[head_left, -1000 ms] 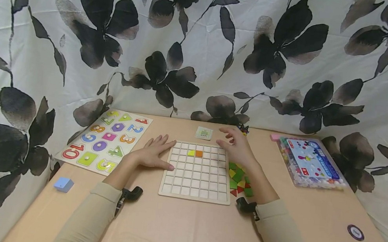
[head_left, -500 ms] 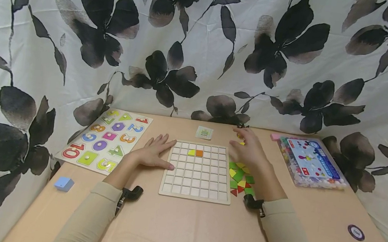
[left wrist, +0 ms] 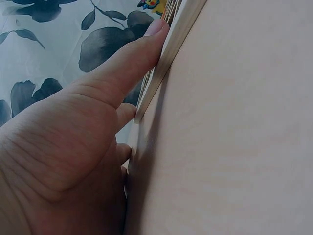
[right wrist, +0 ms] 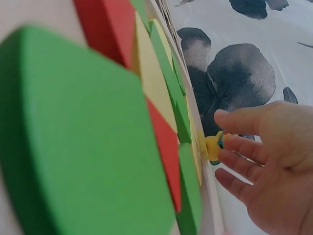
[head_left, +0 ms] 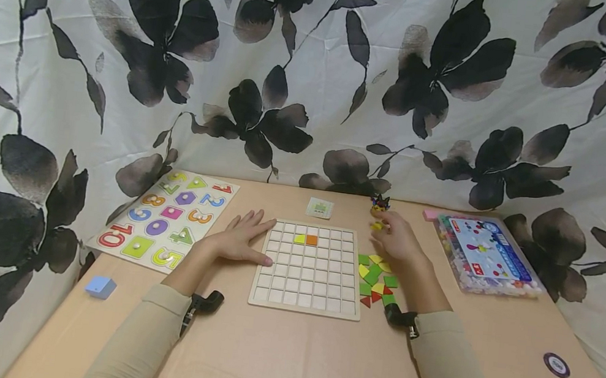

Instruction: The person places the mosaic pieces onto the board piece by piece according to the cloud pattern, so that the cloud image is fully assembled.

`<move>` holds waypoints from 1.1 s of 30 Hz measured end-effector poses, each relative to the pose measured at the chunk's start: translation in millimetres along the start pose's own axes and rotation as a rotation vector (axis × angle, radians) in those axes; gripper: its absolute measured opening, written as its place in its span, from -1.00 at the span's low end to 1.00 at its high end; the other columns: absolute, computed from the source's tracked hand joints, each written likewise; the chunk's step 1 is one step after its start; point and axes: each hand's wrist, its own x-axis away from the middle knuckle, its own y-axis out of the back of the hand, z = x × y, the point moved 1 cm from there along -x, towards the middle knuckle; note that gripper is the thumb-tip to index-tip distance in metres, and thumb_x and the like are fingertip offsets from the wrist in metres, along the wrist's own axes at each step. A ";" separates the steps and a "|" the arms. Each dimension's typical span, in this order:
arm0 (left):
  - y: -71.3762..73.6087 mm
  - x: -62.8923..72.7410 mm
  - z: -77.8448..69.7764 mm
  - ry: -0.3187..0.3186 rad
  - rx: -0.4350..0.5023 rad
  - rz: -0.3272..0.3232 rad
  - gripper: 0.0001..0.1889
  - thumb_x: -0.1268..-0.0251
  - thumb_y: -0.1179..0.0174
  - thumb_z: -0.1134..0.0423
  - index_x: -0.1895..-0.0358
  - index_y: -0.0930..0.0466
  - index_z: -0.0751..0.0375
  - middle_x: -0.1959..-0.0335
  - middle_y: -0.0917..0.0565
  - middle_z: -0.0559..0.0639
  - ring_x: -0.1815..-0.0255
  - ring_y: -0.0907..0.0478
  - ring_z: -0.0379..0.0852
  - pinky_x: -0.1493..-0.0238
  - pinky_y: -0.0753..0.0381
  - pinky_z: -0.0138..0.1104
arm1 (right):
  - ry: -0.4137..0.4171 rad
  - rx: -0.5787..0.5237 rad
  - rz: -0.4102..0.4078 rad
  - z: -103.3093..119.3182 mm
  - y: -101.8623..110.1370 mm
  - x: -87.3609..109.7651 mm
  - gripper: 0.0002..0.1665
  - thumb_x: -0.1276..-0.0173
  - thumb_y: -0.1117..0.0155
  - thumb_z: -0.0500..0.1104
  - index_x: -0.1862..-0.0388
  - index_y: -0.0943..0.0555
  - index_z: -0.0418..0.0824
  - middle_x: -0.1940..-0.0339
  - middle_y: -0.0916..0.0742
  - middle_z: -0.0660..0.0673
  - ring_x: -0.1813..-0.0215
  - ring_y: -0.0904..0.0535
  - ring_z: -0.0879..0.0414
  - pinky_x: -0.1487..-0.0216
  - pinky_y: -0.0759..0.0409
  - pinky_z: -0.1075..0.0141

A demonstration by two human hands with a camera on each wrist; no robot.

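My left hand point(head_left: 236, 240) lies spread at the left edge of a white grid board point(head_left: 304, 284), its thumb resting on the rim. In the left wrist view the thumb presses against the board's wooden edge. Two square tiles, a yellow tile point(head_left: 299, 238) and an orange tile point(head_left: 311, 240), sit in neighbouring cells near the board's top. My right hand point(head_left: 399, 245) is beyond the board's right side, fingers at a small yellow figurine point(head_left: 381, 203) with dark ears. In the right wrist view thumb and fingers stand apart, overlapping the figurine point(right wrist: 212, 147).
Loose green, yellow and red tiles point(head_left: 373, 275) lie right of the board. A small picture card point(head_left: 320, 208) lies behind it. At left are a number puzzle board point(head_left: 167, 215) and a blue block point(head_left: 100, 288); at right, a clear bead box point(head_left: 487, 254) and a round disc point(head_left: 556, 365).
My right hand has moved right from the board's upper right corner to the figurine, which shows again above the fingers. The left hand and the tiles on the board have stayed put.
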 end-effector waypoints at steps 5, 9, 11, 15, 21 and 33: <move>-1.3 -0.2 0.2 0.016 -0.006 0.004 0.21 -0.06 -0.35 -0.50 -0.72 0.02 -0.12 -0.75 0.26 0.22 -0.76 0.42 0.24 -0.69 0.45 0.18 | -0.033 0.053 0.033 -11.0 -1.4 -0.8 -0.41 -0.55 -0.20 -0.27 -0.51 -0.41 -0.34 -0.48 -0.49 -0.40 -0.38 -0.45 -0.31 -0.51 -0.37 -0.26; -1.2 0.8 -0.4 0.011 0.007 -0.001 0.22 -0.05 -0.36 -0.50 -0.72 0.01 -0.09 -0.74 0.26 0.26 -0.75 0.42 0.26 -0.68 0.46 0.19 | -0.051 0.057 0.056 -15.2 -3.1 -1.0 -0.46 -0.58 -0.17 -0.27 -0.49 -0.45 -0.35 -0.47 -0.50 -0.41 -0.45 -0.43 -0.33 -0.54 -0.34 -0.24; -1.7 1.4 0.5 -0.006 0.016 -0.009 0.22 -0.06 -0.35 -0.50 -0.72 0.00 -0.06 -0.74 0.25 0.31 -0.75 0.42 0.31 -0.66 0.47 0.23 | -0.047 0.068 0.054 -15.8 -3.7 -1.1 -0.50 -0.58 -0.16 -0.28 -0.44 -0.49 -0.37 -0.45 -0.52 -0.42 -0.47 -0.42 -0.35 -0.55 -0.33 -0.24; -2.2 0.9 1.8 -0.022 0.020 -0.016 0.20 -0.08 -0.33 -0.51 -0.71 -0.01 -0.06 -0.73 0.24 0.34 -0.74 0.42 0.34 -0.65 0.47 0.26 | -0.018 0.117 0.033 -16.1 -4.3 -1.2 -0.58 -0.54 -0.16 -0.35 -0.32 -0.58 -0.42 -0.38 -0.57 -0.44 -0.47 -0.42 -0.38 -0.54 -0.33 -0.24; 0.9 1.4 -1.0 0.004 0.001 -0.001 0.19 -0.10 -0.35 -0.47 -0.72 0.01 -0.07 -0.74 0.24 0.28 -0.75 0.41 0.30 -0.66 0.45 0.25 | 0.002 0.243 0.026 -13.6 -1.9 0.0 -0.66 -0.50 -0.20 -0.37 -0.18 -0.71 -0.36 -0.17 -0.69 -0.37 -0.25 -0.56 -0.30 -0.40 -0.49 -0.21; 1.8 0.8 -1.9 -0.001 -0.009 0.002 0.17 -0.13 -0.36 -0.43 -0.72 0.02 -0.06 -0.74 0.24 0.29 -0.75 0.40 0.31 -0.66 0.42 0.26 | 0.020 0.222 0.077 -19.0 8.9 3.6 -0.75 -0.45 -0.39 -0.23 -0.05 -0.78 -0.25 0.11 -0.68 -0.22 0.08 -0.52 -0.09 -0.01 -0.54 0.08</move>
